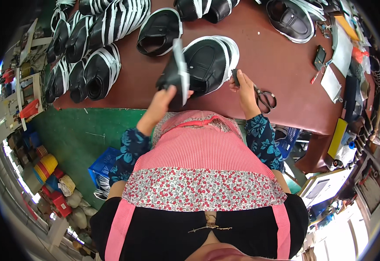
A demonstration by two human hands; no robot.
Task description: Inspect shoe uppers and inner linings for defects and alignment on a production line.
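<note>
My left hand [161, 104] is closed around a black shoe upper [171, 80] with a white edge, tilted on its side and partly blurred. Right behind it on the table lie stacked black shoe uppers [204, 61] with white zigzag-cut rims. My right hand [244, 89] is closed, just right of that stack, with a small dark object [235, 75] at its fingertips whose kind I cannot make out. Beside the right wrist are black-handled scissors [266, 101], their blades partly hidden by the hand.
Several black uppers [103, 71] stand in rows at the table's left. Another upper [160, 32] lies behind my left hand, and more [290, 19] at the far right. A dark handheld device [319, 57] and papers [331, 82] lie along the reddish-brown table's [285, 82] right edge. Blue baskets [105, 163] stand below.
</note>
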